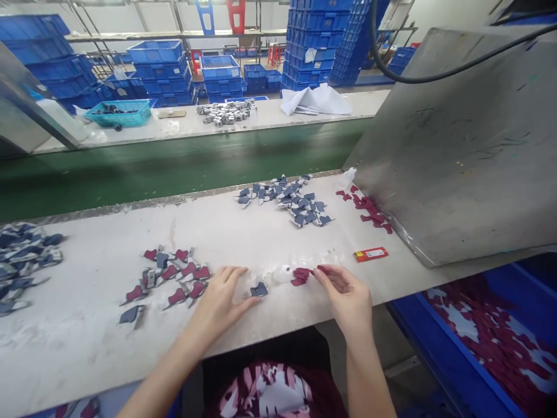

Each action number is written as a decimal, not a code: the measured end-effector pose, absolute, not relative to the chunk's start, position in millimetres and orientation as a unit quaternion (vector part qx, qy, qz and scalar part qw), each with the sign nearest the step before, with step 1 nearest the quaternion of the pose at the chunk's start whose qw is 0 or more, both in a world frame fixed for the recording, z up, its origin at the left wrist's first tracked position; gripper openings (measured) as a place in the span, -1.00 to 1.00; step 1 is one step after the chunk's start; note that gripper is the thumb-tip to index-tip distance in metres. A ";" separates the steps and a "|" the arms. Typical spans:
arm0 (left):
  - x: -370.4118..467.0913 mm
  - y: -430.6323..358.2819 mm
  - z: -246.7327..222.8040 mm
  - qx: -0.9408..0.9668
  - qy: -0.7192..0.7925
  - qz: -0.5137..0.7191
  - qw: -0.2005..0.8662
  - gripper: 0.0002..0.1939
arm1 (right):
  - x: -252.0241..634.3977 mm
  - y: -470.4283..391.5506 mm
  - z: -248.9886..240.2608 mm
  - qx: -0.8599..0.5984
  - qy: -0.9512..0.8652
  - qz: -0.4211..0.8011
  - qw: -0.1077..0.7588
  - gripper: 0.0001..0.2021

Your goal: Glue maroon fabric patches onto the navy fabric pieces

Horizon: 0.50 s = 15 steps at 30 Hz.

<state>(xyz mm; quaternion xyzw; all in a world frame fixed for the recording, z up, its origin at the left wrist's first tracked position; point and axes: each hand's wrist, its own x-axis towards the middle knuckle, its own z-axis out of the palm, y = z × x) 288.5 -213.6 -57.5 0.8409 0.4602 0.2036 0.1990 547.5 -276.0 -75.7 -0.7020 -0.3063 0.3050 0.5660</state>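
My left hand [224,299] rests on the white table with thumb and fingers spread apart. Its thumb tip is at the edge of a small dark blue-grey part [259,289] lying on the table; whether they touch, I cannot tell. My right hand [346,293] pinches a small dark red piece [312,271] between thumb and index finger. Just left of those fingertips lies a little clump of dark red pieces [299,276], beside a whitish translucent lump [282,273]. To the left of my left hand are several metal parts with dark red faces [188,269].
Blue-grey parts [300,202] are heaped at the table's far side, others [26,255] at far left. Loose red pieces [369,212] lie by a metal panel [470,145]. A red-yellow packet [371,254] lies at right. A blue bin [418,325] holds red pieces below. A green belt [195,162] runs behind.
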 end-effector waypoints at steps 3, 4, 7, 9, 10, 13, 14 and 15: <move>294.1 -231.8 -82.4 0.809 0.491 0.238 0.218 -0.63 | 538.8 -283.7 -63.4 -0.683 -0.313 0.294 0.591 -0.66; 296.1 -234.4 -88.4 0.804 0.492 0.250 0.224 -0.68 | 536.2 -287.3 -58.9 -0.674 -0.329 0.284 0.597 -0.69; 301.0 -239.2 -99.0 0.791 0.486 0.290 0.232 -0.85 | 525.0 -299.2 -45.3 -0.644 -0.397 0.264 0.598 -0.79; 303.2 -243.3 -100.3 0.774 0.489 0.323 0.240 -0.90 | 512.7 -305.4 -38.5 -0.634 -0.432 0.271 0.582 -0.83; 304.0 -246.1 -99.3 0.762 0.490 0.338 0.254 -0.89 | 505.3 -307.2 -36.3 -0.630 -0.442 0.286 0.571 -0.84; 305.8 -257.1 -90.1 0.714 0.489 0.372 0.336 -0.85 | 481.6 -307.1 -35.2 -0.613 -0.455 0.351 0.542 -0.84; 306.3 -261.2 -85.6 0.694 0.486 0.382 0.369 -0.84 | 474.6 -305.6 -36.4 -0.607 -0.455 0.366 0.538 -0.84; 306.8 -265.1 -81.0 0.672 0.483 0.392 0.401 -0.84 | 468.7 -303.9 -37.9 -0.603 -0.455 0.373 0.538 -0.84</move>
